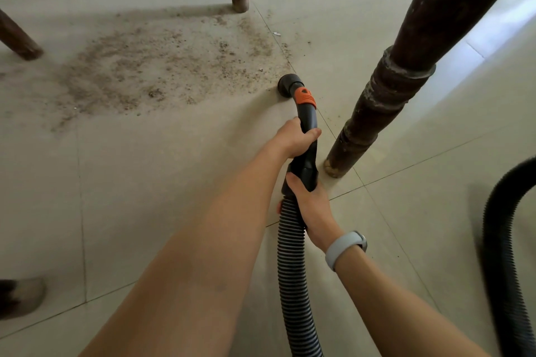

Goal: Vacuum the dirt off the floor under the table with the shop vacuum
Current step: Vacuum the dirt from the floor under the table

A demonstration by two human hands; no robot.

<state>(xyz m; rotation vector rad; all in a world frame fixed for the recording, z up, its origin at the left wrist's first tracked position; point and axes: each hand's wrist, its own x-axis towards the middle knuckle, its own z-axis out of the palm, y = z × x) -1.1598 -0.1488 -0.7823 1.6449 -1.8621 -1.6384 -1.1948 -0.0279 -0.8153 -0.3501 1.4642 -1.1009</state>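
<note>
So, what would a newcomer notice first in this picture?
First, the two hands on the black vacuum nozzle at centre: the left hand grips it higher, the right hand where the ribbed hose begins. Next, the brown dirt patch spread on the floor tiles to its left, between dark wooden table legs.

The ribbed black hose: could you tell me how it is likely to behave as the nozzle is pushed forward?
The ribbed hose probably flexes and trails, since it curves behind the right hand. The smooth handle gripped by the left hand looks rigid, so the nozzle should steer predictably.
</note>
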